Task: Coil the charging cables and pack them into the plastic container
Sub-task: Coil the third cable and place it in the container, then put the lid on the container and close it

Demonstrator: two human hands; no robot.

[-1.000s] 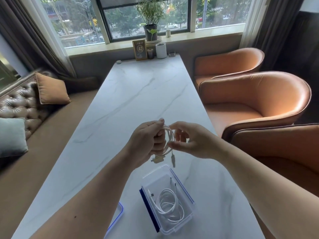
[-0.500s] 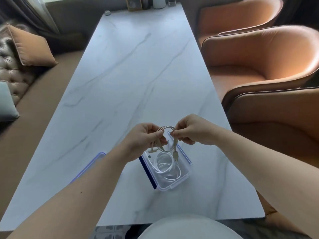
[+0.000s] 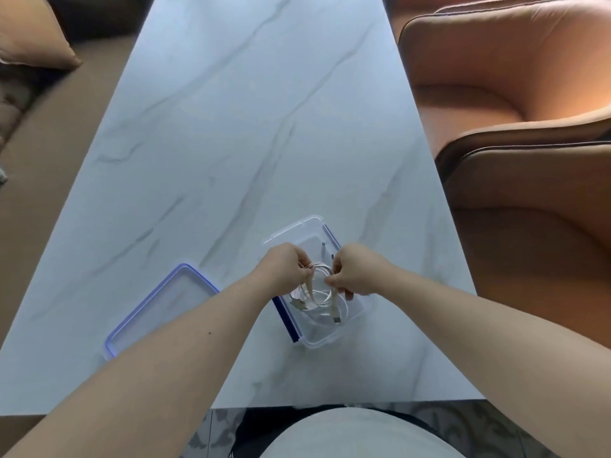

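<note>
Your left grip (image 3: 286, 271) and right grip (image 3: 355, 274) each pinch one side of the coiled charging cable (image 3: 318, 267). The open plastic container (image 3: 291, 229) lies directly beneath them. Lower the coil level and release both sides together.

Lounge-like room: marble table (image 3: 264, 127), orange armchairs (image 3: 515, 94), cushion (image 3: 29, 31).

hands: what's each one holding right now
Left hand: closed, pinching the left side of the coiled cable, above the container.
Right hand: closed, pinching the right side of the same cable.
</note>
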